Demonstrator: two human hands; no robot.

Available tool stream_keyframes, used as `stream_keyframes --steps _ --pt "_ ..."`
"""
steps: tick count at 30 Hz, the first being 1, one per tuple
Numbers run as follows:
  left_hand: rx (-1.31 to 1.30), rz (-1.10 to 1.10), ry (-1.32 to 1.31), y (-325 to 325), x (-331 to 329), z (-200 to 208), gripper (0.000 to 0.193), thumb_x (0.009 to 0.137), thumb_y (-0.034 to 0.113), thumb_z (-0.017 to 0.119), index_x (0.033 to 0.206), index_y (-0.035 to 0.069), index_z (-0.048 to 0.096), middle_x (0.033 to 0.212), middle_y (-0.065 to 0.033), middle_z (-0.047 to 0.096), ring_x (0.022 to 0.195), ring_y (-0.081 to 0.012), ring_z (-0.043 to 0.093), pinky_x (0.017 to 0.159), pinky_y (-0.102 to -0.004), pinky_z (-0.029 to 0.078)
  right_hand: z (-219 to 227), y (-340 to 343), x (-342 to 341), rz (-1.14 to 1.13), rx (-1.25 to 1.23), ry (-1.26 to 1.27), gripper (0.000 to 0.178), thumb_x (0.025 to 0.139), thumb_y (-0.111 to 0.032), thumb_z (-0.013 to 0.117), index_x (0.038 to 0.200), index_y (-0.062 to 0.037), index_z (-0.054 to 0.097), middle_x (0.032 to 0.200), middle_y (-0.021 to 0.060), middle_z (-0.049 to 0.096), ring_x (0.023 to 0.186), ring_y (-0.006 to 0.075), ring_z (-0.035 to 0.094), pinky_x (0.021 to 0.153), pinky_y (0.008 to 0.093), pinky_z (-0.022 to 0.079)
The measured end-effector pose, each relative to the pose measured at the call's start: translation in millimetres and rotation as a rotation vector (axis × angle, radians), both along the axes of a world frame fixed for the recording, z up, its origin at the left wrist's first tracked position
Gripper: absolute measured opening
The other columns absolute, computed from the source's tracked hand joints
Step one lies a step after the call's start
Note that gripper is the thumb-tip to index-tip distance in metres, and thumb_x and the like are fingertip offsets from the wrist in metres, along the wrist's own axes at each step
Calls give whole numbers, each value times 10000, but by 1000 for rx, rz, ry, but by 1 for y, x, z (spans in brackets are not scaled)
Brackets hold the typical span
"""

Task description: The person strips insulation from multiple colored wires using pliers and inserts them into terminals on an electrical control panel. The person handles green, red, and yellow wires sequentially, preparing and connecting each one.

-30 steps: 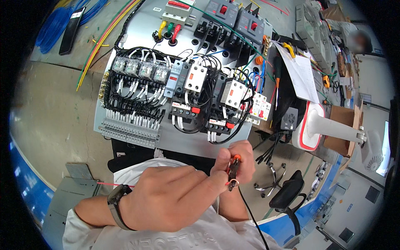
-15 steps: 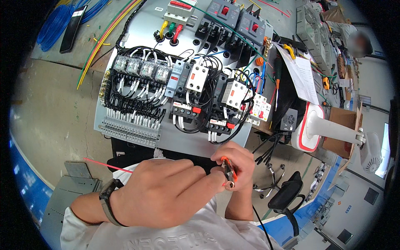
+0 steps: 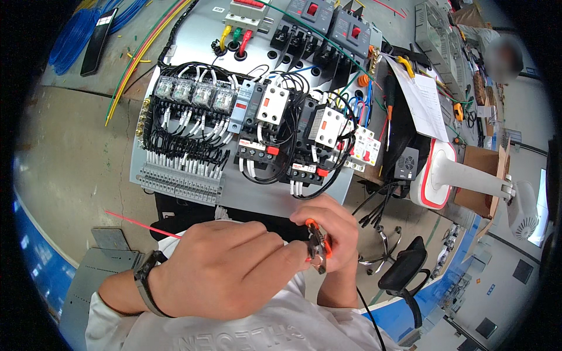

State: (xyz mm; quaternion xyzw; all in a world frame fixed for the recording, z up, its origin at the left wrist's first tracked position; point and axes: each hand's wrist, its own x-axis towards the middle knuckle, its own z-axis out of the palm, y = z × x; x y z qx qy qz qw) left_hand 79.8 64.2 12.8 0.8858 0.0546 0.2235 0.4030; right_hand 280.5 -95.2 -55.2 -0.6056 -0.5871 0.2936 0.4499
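A red wire [image 3: 143, 224] runs through my left hand [image 3: 228, 266], its loose tail sticking out to the left past the wrist. The left fingers are closed, and a short bit of the wire shows by the fingertips, at the jaws of the pliers [image 3: 317, 248]. These orange-handled pliers are gripped in my right hand [image 3: 333, 231], jaws pointing down toward me. A bright coppery bit shows at the jaws, too small to make out well. Both hands are in front of my body, just short of the electrical panel [image 3: 257, 202], which carries relays, contactors and black wiring.
Terminal blocks [image 3: 175, 184] line the panel's near left edge. At the left lie a phone [image 3: 98, 44] and a blue wire coil [image 3: 70, 47]. Right of the panel are a screwdriver [image 3: 390, 102], papers [image 3: 424, 108] and a white stand [image 3: 433, 175]. A chair [image 3: 404, 269] stands lower right.
The pliers have turned in my right hand, so their jaws now show more from the side. The left hand and the red wire have shifted slightly left.
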Motion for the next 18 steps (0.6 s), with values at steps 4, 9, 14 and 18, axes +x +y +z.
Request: stream_keyframes --steps 4,9,14,18 --pt "1 10 -19 -1 0 -1 242 833 83 859 1016 -13 734 710 -25 622 552 -156 563 459 -301 420 -6 -2 -1 -10 24 13 645 786 -531 880 1031 52 752 931 161 732 777 256 692 680 344 538" --pt "-2 28 -39 -2 2 0 239 833 76 857 1011 -19 727 702 -26 621 540 -151 559 446 -298 407 -7 -1 -5 -47 41 5 585 790 -485 875 1008 44 753 908 151 725 733 225 681 639 312 529" --pt "-9 30 -43 -4 0 -2 235 830 55 853 1006 -25 721 700 -31 619 540 -153 566 447 -300 413 -9 0 -8 -81 47 -20 476 776 -382 859 986 32 754 890 141 722 710 212 676 621 301 523" --pt "-15 18 -27 -5 0 0 231 826 42 851 1002 -29 719 698 -37 623 538 -157 577 451 -301 425 -8 2 -10 -90 68 -15 447 742 -342 853 970 30 753 873 138 721 705 214 676 621 302 522"
